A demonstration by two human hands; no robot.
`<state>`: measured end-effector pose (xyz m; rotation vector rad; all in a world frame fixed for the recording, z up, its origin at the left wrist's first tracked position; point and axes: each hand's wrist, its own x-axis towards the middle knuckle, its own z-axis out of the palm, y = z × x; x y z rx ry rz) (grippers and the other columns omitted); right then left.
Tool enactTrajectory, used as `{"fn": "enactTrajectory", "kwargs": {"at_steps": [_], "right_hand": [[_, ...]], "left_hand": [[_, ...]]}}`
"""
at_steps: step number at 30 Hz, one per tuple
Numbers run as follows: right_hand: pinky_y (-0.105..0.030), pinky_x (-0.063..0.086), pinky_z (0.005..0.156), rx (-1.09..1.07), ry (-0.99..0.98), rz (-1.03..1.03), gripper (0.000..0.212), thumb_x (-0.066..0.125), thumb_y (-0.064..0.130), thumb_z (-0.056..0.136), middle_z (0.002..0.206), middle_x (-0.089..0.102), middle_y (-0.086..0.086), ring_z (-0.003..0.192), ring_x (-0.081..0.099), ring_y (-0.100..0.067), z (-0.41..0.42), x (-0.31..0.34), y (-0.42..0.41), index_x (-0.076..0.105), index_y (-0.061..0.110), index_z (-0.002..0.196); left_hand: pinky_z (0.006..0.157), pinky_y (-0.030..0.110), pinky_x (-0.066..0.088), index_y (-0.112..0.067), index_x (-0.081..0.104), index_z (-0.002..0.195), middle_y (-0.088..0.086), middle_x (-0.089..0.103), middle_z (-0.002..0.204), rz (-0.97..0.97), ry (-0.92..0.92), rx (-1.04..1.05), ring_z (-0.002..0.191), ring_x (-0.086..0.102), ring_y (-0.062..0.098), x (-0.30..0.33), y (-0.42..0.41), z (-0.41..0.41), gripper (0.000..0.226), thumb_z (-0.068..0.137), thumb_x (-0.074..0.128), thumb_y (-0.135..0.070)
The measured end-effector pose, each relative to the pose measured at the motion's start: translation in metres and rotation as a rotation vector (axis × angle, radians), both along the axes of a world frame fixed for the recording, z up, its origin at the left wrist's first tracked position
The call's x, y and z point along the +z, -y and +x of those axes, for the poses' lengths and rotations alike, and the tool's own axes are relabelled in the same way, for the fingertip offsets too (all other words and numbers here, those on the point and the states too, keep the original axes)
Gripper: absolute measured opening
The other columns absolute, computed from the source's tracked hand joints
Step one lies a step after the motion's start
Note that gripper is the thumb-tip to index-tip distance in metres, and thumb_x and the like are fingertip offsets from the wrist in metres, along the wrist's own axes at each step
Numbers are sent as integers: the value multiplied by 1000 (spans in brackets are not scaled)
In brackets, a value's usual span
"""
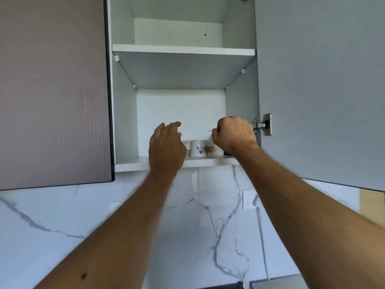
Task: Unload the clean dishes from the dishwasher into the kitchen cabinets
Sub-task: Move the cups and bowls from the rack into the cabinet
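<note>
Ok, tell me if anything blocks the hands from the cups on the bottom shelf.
Nothing visible does. The cabinet door is swung open and both hands are already at the floral cups: the left hand covers the leftmost ones, and the right hand, fisted, is over the rightmost.

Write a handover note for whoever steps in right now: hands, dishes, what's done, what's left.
Left hand: open, fingers loose, raised in front of the bottom shelf of the open upper cabinet, holding nothing visible.
Right hand: curled into a fist just above the right-hand floral mug; whether it grips anything cannot be told.
Dishes: a row of floral mugs sits on the bottom shelf, one in the middle; more are partly hidden behind the hands.
Upper shelf: its top is not visible from below.
Done: some mugs shelved.
Left: the dishwasher is out of view, so check what remains.
</note>
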<state>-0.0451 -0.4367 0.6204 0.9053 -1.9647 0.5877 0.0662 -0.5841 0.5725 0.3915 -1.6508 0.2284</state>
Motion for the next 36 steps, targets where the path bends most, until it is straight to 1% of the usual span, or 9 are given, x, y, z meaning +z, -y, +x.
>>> {"fn": "enactTrajectory", "kwargs": {"at_steps": [2, 5, 8, 11, 14, 17, 21, 29, 36], "right_hand": [[-35, 46, 72, -3, 12, -16, 30, 50, 34, 91, 101, 68, -12, 89, 63, -35, 15, -3, -17, 69, 14, 101], [-34, 47, 75, -16, 33, -39, 30, 51, 34, 90, 104, 67, -12, 94, 63, -35, 46, -8, -44, 69, 15, 105], [-35, 48, 76, -26, 45, -31, 32, 50, 36, 91, 108, 67, -12, 97, 63, -35, 79, -16, -72, 68, 15, 108], [-34, 43, 71, -35, 56, -15, 33, 48, 37, 93, 106, 67, -13, 95, 62, -35, 117, -33, -105, 67, 14, 106], [-36, 48, 75, -44, 89, -4, 33, 49, 39, 93, 105, 68, -12, 94, 63, -35, 155, -54, -141, 66, 14, 107], [-39, 50, 80, -56, 134, 12, 36, 51, 41, 94, 108, 67, -12, 98, 63, -34, 184, -76, -179, 63, 14, 112], [-38, 49, 89, -109, 187, 51, 45, 50, 41, 96, 122, 63, -13, 110, 60, -33, 206, -101, -236, 58, 9, 126], [-38, 48, 86, -249, 283, 59, 47, 50, 41, 96, 127, 60, -12, 118, 56, -32, 226, -141, -338, 56, 8, 129], [-35, 46, 80, -286, 370, 127, 45, 51, 41, 95, 121, 63, -12, 109, 61, -33, 232, -207, -431, 58, 8, 125]], "left_hand": [[108, 44, 38, -12, 60, 129, 11, 60, 133, -32, 61, 44, 133, 46, 33, -4, -8, 17, 36, 93, 55, -15], [118, 44, 25, -12, 52, 138, 13, 46, 148, -20, 175, 37, 143, 33, 33, -5, -31, 48, 45, 97, 48, -27], [121, 45, 17, -11, 42, 146, 14, 33, 156, -4, 233, 4, 148, 21, 31, -8, -61, 80, 53, 99, 40, -36], [123, 42, 10, -10, 28, 153, 13, 19, 161, 7, 306, -6, 150, 10, 28, -21, -92, 115, 62, 101, 37, -44], [123, 40, 6, -7, 18, 155, 12, 11, 163, 42, 356, -39, 151, 4, 26, -38, -124, 147, 68, 102, 34, -47], [123, 39, 5, -7, 14, 155, 11, 9, 163, 103, 387, -93, 151, 2, 25, -58, -154, 170, 71, 101, 34, -47], [123, 40, 6, -5, 16, 155, 12, 12, 163, 123, 440, -155, 151, 4, 24, -87, -199, 189, 72, 100, 38, -46], [123, 39, 4, -4, 17, 154, 12, 14, 162, 122, 530, -227, 151, 6, 24, -134, -284, 203, 70, 101, 36, -44], [123, 37, 3, -6, 17, 155, 9, 14, 163, 228, 625, -317, 151, 5, 21, -210, -372, 204, 67, 102, 34, -43]]}}
